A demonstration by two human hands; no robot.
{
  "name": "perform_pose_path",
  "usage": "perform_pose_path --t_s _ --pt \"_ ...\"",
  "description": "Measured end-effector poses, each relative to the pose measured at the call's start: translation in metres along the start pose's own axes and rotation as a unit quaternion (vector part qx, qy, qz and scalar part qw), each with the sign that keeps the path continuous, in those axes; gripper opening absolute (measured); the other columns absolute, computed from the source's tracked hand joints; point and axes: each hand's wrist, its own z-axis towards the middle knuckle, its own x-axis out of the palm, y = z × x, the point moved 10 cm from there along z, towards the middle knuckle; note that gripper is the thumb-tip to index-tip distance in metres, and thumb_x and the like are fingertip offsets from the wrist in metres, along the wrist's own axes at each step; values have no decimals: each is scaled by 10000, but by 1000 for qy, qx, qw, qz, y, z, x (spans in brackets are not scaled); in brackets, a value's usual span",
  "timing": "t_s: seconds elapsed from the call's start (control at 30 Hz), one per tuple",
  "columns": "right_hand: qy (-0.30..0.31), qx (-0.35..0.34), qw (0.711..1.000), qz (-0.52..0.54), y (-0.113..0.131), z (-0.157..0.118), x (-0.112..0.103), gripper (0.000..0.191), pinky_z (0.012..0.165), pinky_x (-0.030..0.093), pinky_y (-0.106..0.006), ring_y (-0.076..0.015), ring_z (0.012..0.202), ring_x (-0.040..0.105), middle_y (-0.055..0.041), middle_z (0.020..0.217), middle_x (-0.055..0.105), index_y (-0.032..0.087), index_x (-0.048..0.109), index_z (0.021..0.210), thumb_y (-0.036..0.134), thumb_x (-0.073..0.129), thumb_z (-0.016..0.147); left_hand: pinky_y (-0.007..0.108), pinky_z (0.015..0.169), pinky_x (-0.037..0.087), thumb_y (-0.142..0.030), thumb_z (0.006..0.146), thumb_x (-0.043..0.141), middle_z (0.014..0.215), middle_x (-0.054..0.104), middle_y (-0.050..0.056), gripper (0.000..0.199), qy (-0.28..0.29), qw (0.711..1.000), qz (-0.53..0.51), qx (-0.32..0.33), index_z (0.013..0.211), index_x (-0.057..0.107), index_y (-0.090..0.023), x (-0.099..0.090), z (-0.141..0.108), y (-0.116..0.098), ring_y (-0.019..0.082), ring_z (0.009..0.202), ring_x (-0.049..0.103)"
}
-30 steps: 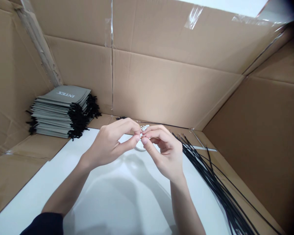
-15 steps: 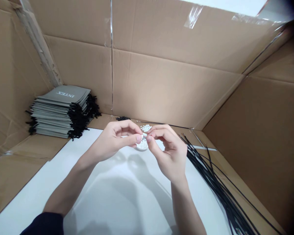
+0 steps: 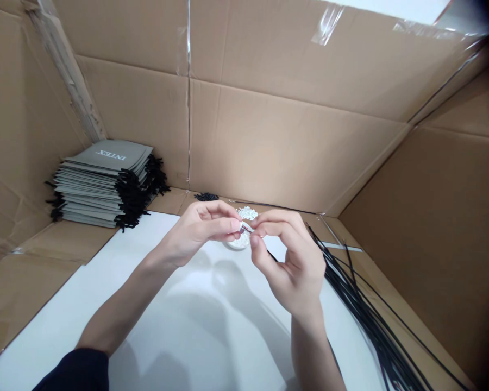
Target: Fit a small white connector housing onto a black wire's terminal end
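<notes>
Above the white table [image 3: 195, 326], my left hand [image 3: 206, 228] pinches a tiny white piece [image 3: 241, 224] between thumb and fingertips. Facing it, my right hand [image 3: 289, 255] grips the end of a black cable, whose thin wires [image 3: 246, 229] point toward the white piece. Part of the cable shows under the right palm and again beside the forearm. Directly beneath the fingertips is a round white dish [image 3: 238, 243] of small white pieces, partly hidden by the hands. Whether the wires touch the piece is too small to tell.
Grey INTEX sheets [image 3: 93, 184] with black cords are stacked at the left. Small black parts [image 3: 206, 196] and a white pile [image 3: 247, 213] lie at the back. Long black cables [image 3: 362, 309] run along the right side. Cardboard walls [image 3: 289, 146] surround the table.
My right hand has shifted slightly right and turned, opening a wider gap between the fingertips. Thin wires and more of the black cable now show. The view has moved slightly.
</notes>
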Motion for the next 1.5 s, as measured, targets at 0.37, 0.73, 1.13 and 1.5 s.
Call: perform_pose_path --t_s 0.37,0.73,1.13,1.5 --pt "3 -10 993 -118 6 0 -3 119 1006 460 -340 -182 1077 582 -14 949 685 185 605 932 82 663 946 74 657 609 -230 728 898 734 725 -21 134 18 998 -53 -25 766 784 -171 7 3 12 64 684 694" --pt "-17 -9 996 -84 6 0 -6 149 927 489 -381 -190 988 615 -9 936 690 210 604 942 75 666 938 83 643 583 -256 707 929 727 729 -11 175 -5 999 -32 -7 762 785 -171 2 1 7 66 685 676" --pt "-13 0 995 -102 5 -1 -6 139 920 479 -380 -203 993 608 -21 953 690 210 603 935 86 666 938 94 654 580 -267 716 926 738 721 -14 172 -10 1000 -15 -1 774 790 -179 2 -1 7 64 693 664" --pt "-10 5 996 -93 4 -1 -8 145 901 490 -386 -209 985 624 -16 935 685 221 604 929 88 663 930 98 648 581 -281 688 954 739 730 -9 205 -14 1000 -1 6 764 792 -180 5 -2 6 68 690 664"
